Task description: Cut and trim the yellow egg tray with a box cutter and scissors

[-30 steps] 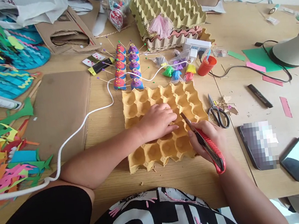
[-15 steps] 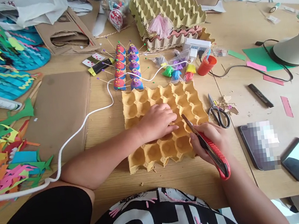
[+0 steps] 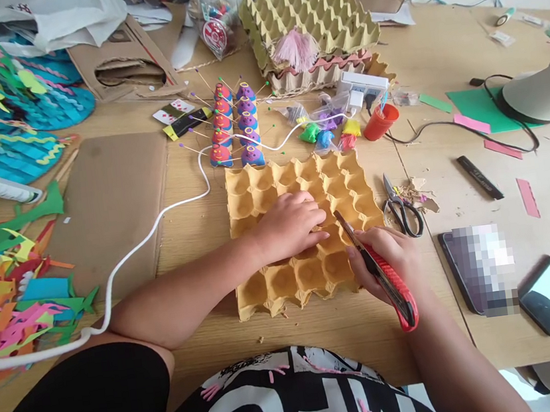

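A yellow cardboard egg tray (image 3: pixel 284 277) lies on the table in front of me, its cups facing up. My left hand (image 3: pixel 293 225) presses on the middle of it, fingers bent over the ridges between cups. My right hand (image 3: pixel 386 256) is closed around a red utility knife (image 3: pixel 396 285) at the tray's right side. The knife's blade is out and points up and left, its tip at a ridge just right of my left fingers. Whether the tip has cut into the cardboard I cannot tell.
Black-handled scissors (image 3: pixel 400 210) lie right of the tray. Behind it stand two rows of painted egg-carton figures (image 3: pixel 220 132) with pins sticking out. A white cable (image 3: pixel 156 217) crosses the left side. Stacked egg trays (image 3: pixel 307 21), a red cup (image 3: pixel 381 121) and a phone (image 3: pixel 456 270) are around.
The utility knife's handle has swung slightly to the left in my right hand, its tip staying by the same ridge. My left hand and the tray have hardly moved.
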Tool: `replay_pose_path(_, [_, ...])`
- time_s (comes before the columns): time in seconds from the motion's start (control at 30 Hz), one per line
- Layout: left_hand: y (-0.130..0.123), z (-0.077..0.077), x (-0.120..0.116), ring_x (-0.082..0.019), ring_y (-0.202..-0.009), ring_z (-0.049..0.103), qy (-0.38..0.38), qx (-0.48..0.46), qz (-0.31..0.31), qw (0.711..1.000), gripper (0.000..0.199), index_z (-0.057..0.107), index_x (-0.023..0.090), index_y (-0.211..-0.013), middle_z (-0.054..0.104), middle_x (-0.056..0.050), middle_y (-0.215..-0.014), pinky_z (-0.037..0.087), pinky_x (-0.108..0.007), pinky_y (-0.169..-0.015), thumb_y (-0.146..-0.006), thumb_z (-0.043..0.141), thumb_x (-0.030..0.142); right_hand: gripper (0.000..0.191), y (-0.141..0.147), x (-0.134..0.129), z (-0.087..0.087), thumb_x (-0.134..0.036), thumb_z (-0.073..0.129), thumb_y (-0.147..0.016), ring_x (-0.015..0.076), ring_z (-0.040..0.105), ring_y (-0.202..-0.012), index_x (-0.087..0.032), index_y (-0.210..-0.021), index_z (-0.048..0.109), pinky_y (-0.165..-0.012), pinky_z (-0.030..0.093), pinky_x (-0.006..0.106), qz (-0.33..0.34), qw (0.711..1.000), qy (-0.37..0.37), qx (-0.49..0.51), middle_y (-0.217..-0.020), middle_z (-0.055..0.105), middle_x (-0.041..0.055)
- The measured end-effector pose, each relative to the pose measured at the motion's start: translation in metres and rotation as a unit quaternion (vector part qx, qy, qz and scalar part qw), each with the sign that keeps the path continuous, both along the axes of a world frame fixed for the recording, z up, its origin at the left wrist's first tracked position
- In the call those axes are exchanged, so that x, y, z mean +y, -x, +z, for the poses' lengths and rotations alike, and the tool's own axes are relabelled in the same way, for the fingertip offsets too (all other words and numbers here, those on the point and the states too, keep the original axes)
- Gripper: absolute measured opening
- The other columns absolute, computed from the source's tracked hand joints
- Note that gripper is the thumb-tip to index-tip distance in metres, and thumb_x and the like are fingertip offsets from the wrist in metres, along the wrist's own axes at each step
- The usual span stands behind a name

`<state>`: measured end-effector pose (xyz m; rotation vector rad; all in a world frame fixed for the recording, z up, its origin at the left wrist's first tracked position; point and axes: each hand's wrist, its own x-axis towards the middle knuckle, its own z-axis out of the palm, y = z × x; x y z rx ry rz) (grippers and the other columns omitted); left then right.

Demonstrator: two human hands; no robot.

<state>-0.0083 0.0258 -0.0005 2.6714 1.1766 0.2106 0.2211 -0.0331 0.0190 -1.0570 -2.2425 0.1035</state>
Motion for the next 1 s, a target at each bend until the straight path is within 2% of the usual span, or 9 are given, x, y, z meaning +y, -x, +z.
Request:
replay_pose_path(0.27, [0.001,-0.0011,-0.0002,-0.029,-0.121,0.061,-0.009,-0.009,-0.003,1.0,0.031,0.07,0.019,-0.095,0.073,-0.007,-0.106,0.046,-0.042,-0.099,-0.102,0.069,0.049,0.011,-0.0015,0.0016,-0.0042,-0.026,0.068,-0.096,0.0153,0.061,-0.059,-0.024,-0.101,0.058,-0.057,0.048,0.028,-0.017,0.999,0.036,0.028,-0.074,0.066,-0.001])
replay_pose_path(0.4, [0.0012,-0.0022,0.0,-0.029,-0.12,0.061,-0.015,-0.013,-0.005,1.0,0.031,0.07,0.019,-0.094,0.073,-0.007,-0.104,0.046,-0.042,-0.098,-0.102,0.069,0.05,0.012,-0.0018,0.0011,-0.0036,-0.03,0.067,-0.097,0.0158,0.059,-0.059,-0.024,-0.1,0.058,-0.056,0.046,0.029,-0.013,1.0,0.015,0.009,-0.071,0.063,-0.0015])
replay_pose_path(0.8, [0.0003,-0.0013,0.0005,-0.03,-0.124,0.06,0.002,-0.008,0.0,1.0,0.03,0.07,0.019,-0.094,0.074,-0.007,-0.108,0.046,-0.043,-0.099,-0.101,0.071,0.048,0.012,-0.0018,-0.0017,0.001,-0.026,0.067,-0.096,0.0149,0.054,-0.055,-0.026,-0.101,0.055,-0.054,0.044,0.03,0.003,1.0,-0.001,0.011,-0.07,0.06,-0.0026])
replay_pose_path(1.0, [0.0002,0.0008,0.0005,-0.03,-0.122,0.06,0.008,-0.008,0.003,1.0,0.03,0.071,0.019,-0.094,0.074,-0.007,-0.107,0.046,-0.043,-0.1,-0.101,0.071,0.048,0.012,-0.0009,-0.0019,0.0006,-0.028,0.066,-0.098,0.0138,0.056,-0.056,-0.025,-0.102,0.055,-0.055,0.045,0.028,-0.007,0.999,0.017,0.027,-0.07,0.059,-0.0036])
